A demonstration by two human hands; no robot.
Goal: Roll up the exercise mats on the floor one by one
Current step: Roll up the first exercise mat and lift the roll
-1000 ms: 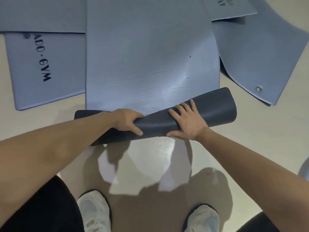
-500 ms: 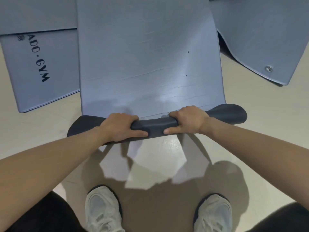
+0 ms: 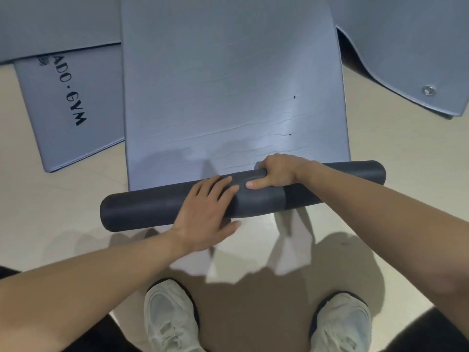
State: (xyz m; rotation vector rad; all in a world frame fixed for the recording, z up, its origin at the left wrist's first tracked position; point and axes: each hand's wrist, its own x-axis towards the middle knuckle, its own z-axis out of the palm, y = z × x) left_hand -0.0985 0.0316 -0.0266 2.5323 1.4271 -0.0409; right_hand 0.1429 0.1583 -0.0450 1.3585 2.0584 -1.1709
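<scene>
A grey-blue exercise mat [image 3: 228, 85] lies flat on the floor ahead of me. Its near end is wound into a tight dark roll [image 3: 142, 209] that runs left to right across the mat's width. My left hand [image 3: 205, 209] lies flat on the middle of the roll, fingers spread over its top. My right hand [image 3: 276, 171] curls over the roll just right of centre, fingers wrapped over its far side and thumb along the near side.
A second mat [image 3: 68, 110] printed with black "GYM" lettering lies at the left, partly under another mat. A further mat [image 3: 411, 47] with a metal eyelet [image 3: 428, 90] lies at the right, its edge lifted. My two white shoes [image 3: 170, 316] stand on the beige floor below the roll.
The folded-over end has tightened from a loose flap into a firm round roll. My left hand has opened from a grip to a flat palm on top.
</scene>
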